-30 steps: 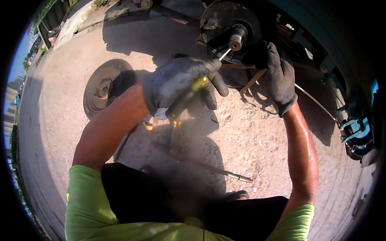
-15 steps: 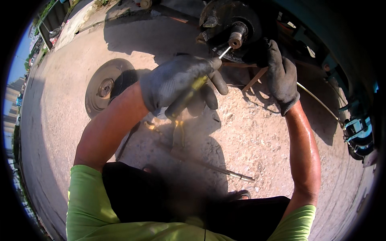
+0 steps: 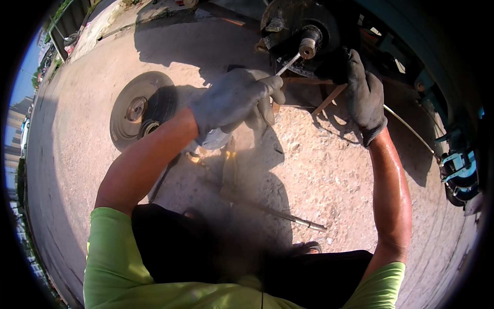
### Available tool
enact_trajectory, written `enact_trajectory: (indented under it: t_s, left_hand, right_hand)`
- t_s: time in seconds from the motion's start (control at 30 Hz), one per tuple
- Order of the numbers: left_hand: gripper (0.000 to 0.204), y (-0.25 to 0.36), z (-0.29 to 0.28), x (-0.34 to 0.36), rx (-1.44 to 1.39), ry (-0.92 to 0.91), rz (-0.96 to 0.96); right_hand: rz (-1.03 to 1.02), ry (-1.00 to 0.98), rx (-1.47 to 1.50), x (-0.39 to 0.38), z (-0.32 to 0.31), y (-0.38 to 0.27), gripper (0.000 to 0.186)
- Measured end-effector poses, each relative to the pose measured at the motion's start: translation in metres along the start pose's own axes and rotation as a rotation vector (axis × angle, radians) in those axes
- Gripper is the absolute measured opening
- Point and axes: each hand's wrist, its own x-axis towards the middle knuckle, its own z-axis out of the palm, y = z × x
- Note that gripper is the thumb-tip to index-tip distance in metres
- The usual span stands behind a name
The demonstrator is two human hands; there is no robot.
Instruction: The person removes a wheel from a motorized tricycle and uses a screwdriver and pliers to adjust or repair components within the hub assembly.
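Both gloves are dark grey — the left hand [image 3: 234, 100] and the right hand [image 3: 364, 95] alike. The tool shaft [image 3: 288, 64] is bright silver. The hub [image 3: 303, 31] is rusty brown and black, the brake drum [image 3: 141, 105] dull grey-brown. The sleeves [image 3: 118, 257] are lime green, the ground [image 3: 319, 165] pale sandy beige, the vehicle body [image 3: 406, 20] teal — with a light blue part [image 3: 458, 165].

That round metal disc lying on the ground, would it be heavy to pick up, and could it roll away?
The round metal disc looks thick and solid, so it is probably heavy for its size and stiff. It lies flat on the gritty ground, so a push would likely scrape it along. Stood on edge, it could well roll.
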Motion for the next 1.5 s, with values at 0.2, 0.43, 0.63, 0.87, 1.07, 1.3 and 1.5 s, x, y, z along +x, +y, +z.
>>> enact_trajectory:
  t_s: [0.2, 0.43, 0.63, 0.87, 1.07, 1.3, 1.5]
  left_hand:
    - [0.041, -0.013, 0.017, -0.014, 0.023, -0.019, -0.22]
    - [0.035, -0.174, 0.046, -0.022, 0.127, -0.229, 0.07]
    - [0.023, -0.202, 0.055, -0.059, 1.1, -0.437, 0.563]
    - [0.029, -0.293, 0.043, -0.062, 1.014, -0.555, 0.414]
    - [0.028, -0.299, 0.034, -0.051, 1.182, -0.585, 0.506]
    - [0.019, -0.232, 0.047, -0.038, 0.419, -0.444, -0.272]
    - [0.023, -0.244, 0.045, -0.044, 0.961, -0.621, 0.251]
  right_hand:
    - [0.003, -0.006, -0.067, 0.0, -0.001, -0.001, 0.054]
    - [-0.157, -0.061, -0.376, 0.001, -0.008, 0.013, 0.052]
    - [-0.145, -0.008, -0.183, 0.002, -0.005, 0.009, 0.051]
    - [-0.117, 0.117, -0.038, 0.003, 0.002, 0.016, 0.047]
    - [-0.164, 0.089, -0.076, 0.006, 0.0, 0.021, 0.048]
    - [-0.182, 0.086, -0.157, 0.004, -0.002, 0.026, 0.044]
    - [-0.168, 0.041, -0.307, 0.003, -0.006, 0.017, 0.047]
